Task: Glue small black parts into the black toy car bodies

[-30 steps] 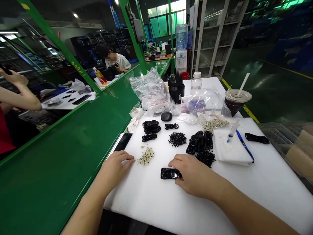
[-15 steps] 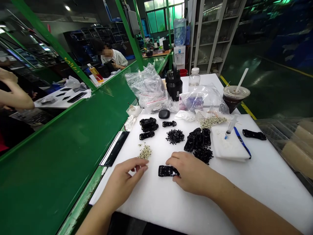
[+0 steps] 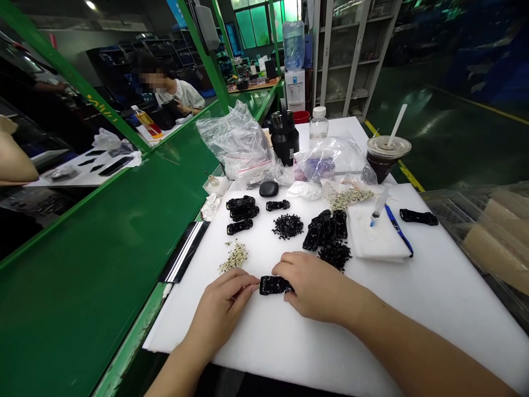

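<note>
A black car-shaped part (image 3: 273,285) lies on the white foam table top, gripped at its right end by my right hand (image 3: 308,284). My left hand (image 3: 229,298) is at the part's left end, its thumb and index finger pinched; whatever is between the fingertips is too small to name. Just behind my left hand is a small pile of pale bits (image 3: 235,257). Farther back are a pile of black bits (image 3: 288,226) and, beyond my right hand, a second black pile (image 3: 335,255) beside a heap of black car-shaped parts (image 3: 324,230).
More black parts (image 3: 242,208) lie at the back left. A syringe (image 3: 378,212) and a blue pen (image 3: 399,230) rest on a white cloth (image 3: 374,237). Plastic bags (image 3: 243,146), a black bottle (image 3: 285,140) and a drink cup (image 3: 387,157) stand behind. A person (image 3: 185,96) sits beyond.
My left hand has moved from beside the pale pile to the left end of the black part, its fingertips now together. The camera view has shifted slightly.
</note>
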`<state>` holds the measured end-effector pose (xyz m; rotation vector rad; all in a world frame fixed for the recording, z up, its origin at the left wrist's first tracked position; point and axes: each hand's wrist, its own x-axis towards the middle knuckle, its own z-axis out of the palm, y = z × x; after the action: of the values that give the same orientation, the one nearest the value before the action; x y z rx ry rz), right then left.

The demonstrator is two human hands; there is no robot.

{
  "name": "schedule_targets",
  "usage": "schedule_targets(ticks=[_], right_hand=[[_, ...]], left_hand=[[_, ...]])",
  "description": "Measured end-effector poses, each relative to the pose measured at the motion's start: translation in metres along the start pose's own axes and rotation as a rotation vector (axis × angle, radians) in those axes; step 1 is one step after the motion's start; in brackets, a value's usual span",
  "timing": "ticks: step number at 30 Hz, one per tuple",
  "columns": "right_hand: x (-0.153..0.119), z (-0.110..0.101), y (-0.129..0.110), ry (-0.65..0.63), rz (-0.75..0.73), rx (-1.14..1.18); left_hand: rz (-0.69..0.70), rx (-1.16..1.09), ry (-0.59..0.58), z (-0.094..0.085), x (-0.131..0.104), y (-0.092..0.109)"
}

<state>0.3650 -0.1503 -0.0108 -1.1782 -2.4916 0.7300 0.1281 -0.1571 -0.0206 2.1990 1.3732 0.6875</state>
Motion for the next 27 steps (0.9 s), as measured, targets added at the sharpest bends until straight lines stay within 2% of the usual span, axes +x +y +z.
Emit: schedule_targets(ticks=[5,10,16,27], right_hand=[[0.001,-0.002,-0.001,-0.004,0.004,-0.002],[0.001,-0.002,-0.002,-0.013,0.000,-0.021],[0.001,-0.001,-0.001,-0.009,0.005,-0.005],[0.000,0.001,0.000,0.034,-0.048,-0.054]], left_hand=[[0.135,0.095,0.034,0.007,0.000,-0.004],[0.236,0.182,0.035,0.005,0.003,-0.004],[0.269,0.302,0.025,0.000,0.003,0.004],[0.278,0.515,-0.158,-0.008,0.010,0.014]])
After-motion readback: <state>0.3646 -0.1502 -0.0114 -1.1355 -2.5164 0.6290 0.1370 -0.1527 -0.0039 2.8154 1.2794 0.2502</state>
